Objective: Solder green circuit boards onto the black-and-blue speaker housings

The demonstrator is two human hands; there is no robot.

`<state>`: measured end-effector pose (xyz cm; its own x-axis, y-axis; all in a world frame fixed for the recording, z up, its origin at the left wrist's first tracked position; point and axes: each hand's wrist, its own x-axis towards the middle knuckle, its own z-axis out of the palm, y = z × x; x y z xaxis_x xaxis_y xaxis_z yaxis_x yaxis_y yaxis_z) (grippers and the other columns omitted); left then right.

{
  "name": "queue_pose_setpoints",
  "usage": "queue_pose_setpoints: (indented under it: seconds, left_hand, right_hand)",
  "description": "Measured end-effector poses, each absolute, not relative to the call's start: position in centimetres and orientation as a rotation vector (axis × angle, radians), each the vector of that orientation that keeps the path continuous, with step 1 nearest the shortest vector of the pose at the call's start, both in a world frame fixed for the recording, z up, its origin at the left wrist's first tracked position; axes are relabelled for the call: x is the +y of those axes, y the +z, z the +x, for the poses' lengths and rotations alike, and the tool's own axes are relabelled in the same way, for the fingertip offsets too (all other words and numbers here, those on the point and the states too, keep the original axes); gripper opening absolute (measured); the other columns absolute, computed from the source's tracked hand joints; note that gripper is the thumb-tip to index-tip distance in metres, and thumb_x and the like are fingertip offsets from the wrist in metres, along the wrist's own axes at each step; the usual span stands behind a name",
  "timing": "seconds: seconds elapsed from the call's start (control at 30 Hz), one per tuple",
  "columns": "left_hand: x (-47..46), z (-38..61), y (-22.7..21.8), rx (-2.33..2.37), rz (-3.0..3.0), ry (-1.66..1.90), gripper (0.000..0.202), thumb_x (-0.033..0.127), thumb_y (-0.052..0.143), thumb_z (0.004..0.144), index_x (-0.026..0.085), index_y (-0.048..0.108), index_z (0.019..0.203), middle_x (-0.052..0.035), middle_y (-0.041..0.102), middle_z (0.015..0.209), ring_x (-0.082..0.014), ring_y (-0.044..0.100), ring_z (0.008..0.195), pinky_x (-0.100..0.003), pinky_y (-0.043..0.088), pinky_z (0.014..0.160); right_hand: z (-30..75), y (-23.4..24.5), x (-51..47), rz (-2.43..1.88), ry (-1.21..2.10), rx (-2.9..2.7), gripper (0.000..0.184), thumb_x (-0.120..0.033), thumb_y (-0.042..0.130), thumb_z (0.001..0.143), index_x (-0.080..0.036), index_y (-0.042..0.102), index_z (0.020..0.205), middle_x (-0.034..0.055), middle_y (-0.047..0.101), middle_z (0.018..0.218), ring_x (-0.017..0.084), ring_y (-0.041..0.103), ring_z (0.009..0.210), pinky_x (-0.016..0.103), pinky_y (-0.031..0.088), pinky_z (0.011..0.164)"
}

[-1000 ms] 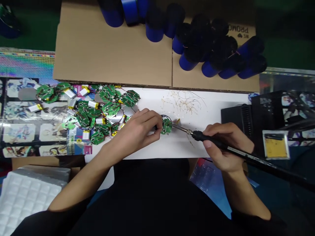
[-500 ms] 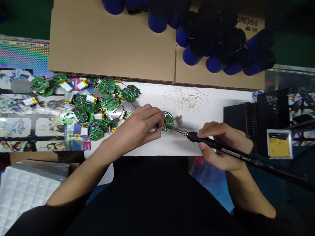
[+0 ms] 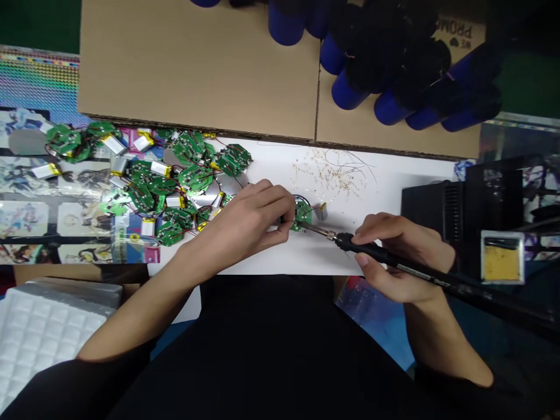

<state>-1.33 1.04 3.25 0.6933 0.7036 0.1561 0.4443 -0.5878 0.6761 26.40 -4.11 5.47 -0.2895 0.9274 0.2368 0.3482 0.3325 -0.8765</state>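
My right hand (image 3: 405,254) grips a black soldering iron (image 3: 365,249) by its handle, the metal tip slanting left onto a round green circuit board (image 3: 303,213). Close against that board's left side, my left hand (image 3: 262,219) is closed in a pinch. Something small and dark shows between its fingers, too hidden to name. A silver battery with a yellow end (image 3: 322,211) lies just right of the board, joined to it by thin wires. Part of the board is covered by my left fingers.
Left of my hands is a pile of green circuit boards (image 3: 195,178) with wired batteries. Wire and gold-coloured bits (image 3: 335,175) lie on the white sheet. Behind stands a cardboard box (image 3: 196,64) bearing dark blue cylinders (image 3: 350,90). At right are a black device (image 3: 431,213) and a yellow sponge tray (image 3: 502,259).
The view has shifted slightly. Both hands keep nearly the same pose, with the iron's tip still at the circuit board.
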Motion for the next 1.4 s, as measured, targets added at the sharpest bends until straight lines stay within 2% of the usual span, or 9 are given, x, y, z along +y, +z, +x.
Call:
queue_pose_setpoints:
  seconds: [0.6, 0.77, 0.93, 1.07, 1.17, 1.23, 1.3, 1.37, 1.4]
  left_hand:
    - [1.0, -1.4, 3.2, 0.881, 2.267, 0.547, 0.014, 0.010, 0.055, 0.103, 0.017, 0.066, 0.098, -0.0090, 0.074, 0.108, -0.0238, 0.065, 0.100, -0.038, 0.051, 0.092]
    - [1.1, -1.4, 3.3, 0.888, 2.262, 0.535, 0.015, 0.010, 0.055, 0.103, 0.018, 0.066, 0.098, -0.0088, 0.074, 0.107, -0.0235, 0.064, 0.098, -0.037, 0.051, 0.091]
    - [1.1, -1.4, 3.4, 0.886, 2.265, 0.526, 0.015, 0.010, 0.055, 0.103, 0.017, 0.066, 0.098, -0.0093, 0.074, 0.107, -0.0238, 0.064, 0.099, -0.037, 0.051, 0.091]
    - [1.1, -1.4, 3.3, 0.886, 2.282, 0.510, 0.014, 0.011, 0.055, 0.104, 0.017, 0.067, 0.099, -0.0091, 0.074, 0.108, -0.0236, 0.064, 0.099, -0.037, 0.050, 0.090]
    - [1.1, -1.5, 3.3, 0.889, 2.314, 0.500, 0.013, 0.011, 0.056, 0.104, 0.017, 0.067, 0.100, -0.0090, 0.074, 0.108, -0.0239, 0.063, 0.098, -0.038, 0.049, 0.090]
    - [1.1, -1.5, 3.3, 0.880, 2.335, 0.499, 0.013, 0.012, 0.057, 0.105, 0.017, 0.067, 0.101, -0.0088, 0.075, 0.109, -0.0240, 0.063, 0.098, -0.039, 0.049, 0.090]
    - [1.1, -1.5, 3.4, 0.865, 2.346, 0.497, 0.012, 0.013, 0.057, 0.105, 0.017, 0.067, 0.102, -0.0088, 0.075, 0.110, -0.0243, 0.063, 0.099, -0.039, 0.049, 0.091]
    - [1.2, -1.5, 3.4, 0.855, 2.353, 0.492, 0.010, 0.015, 0.058, 0.106, 0.017, 0.067, 0.103, -0.0088, 0.075, 0.110, -0.0244, 0.063, 0.100, -0.039, 0.049, 0.091]
    - [1.2, -1.6, 3.4, 0.851, 2.359, 0.487, 0.010, 0.016, 0.058, 0.106, 0.017, 0.067, 0.103, -0.0089, 0.075, 0.111, -0.0244, 0.063, 0.100, -0.039, 0.049, 0.091]
  right_hand:
    - [26.4, 5.9, -3.5, -1.204, 0.941, -1.837, 0.021, -0.014, 0.075, 0.076, -0.026, 0.073, 0.094, 0.0002, 0.073, 0.075, 0.018, 0.069, 0.062, 0.032, 0.053, 0.052]
    - [26.5, 5.7, -3.7, -1.137, 0.893, -1.748, 0.013, -0.023, 0.077, 0.082, -0.026, 0.074, 0.094, 0.0011, 0.070, 0.070, 0.019, 0.064, 0.056, 0.034, 0.050, 0.049]
    - [26.5, 5.3, -4.1, -1.154, 0.633, -1.545, 0.014, -0.037, 0.084, 0.086, -0.028, 0.076, 0.094, 0.0019, 0.068, 0.070, 0.022, 0.064, 0.059, 0.040, 0.053, 0.051]
    - [25.2, 4.4, -4.9, -1.241, 0.534, -1.372, 0.024, -0.042, 0.085, 0.091, -0.027, 0.078, 0.109, 0.0028, 0.075, 0.085, 0.020, 0.071, 0.059, 0.035, 0.053, 0.045]
    - [23.6, 3.6, -5.7, -1.205, 0.662, -1.370, 0.038, -0.052, 0.071, 0.101, -0.028, 0.071, 0.130, 0.0064, 0.082, 0.101, 0.021, 0.078, 0.063, 0.031, 0.054, 0.040]
    - [22.8, 3.0, -6.3, -1.235, 0.718, -1.484, 0.033, -0.046, 0.061, 0.108, -0.028, 0.068, 0.134, 0.0091, 0.084, 0.114, 0.023, 0.083, 0.076, 0.035, 0.065, 0.052]
    - [22.1, 2.4, -6.6, -1.279, 0.681, -1.667, 0.026, -0.030, 0.062, 0.108, -0.028, 0.068, 0.132, 0.0100, 0.082, 0.125, 0.026, 0.084, 0.099, 0.043, 0.072, 0.079]
    - [21.6, 1.8, -6.6, -1.281, 0.591, -1.830, 0.033, -0.018, 0.071, 0.100, -0.028, 0.068, 0.132, 0.0107, 0.080, 0.131, 0.029, 0.080, 0.117, 0.050, 0.069, 0.100]
    - [21.4, 1.5, -6.6, -1.275, 0.552, -1.874, 0.040, -0.016, 0.075, 0.096, -0.028, 0.066, 0.133, 0.0113, 0.079, 0.133, 0.031, 0.078, 0.121, 0.053, 0.067, 0.104]
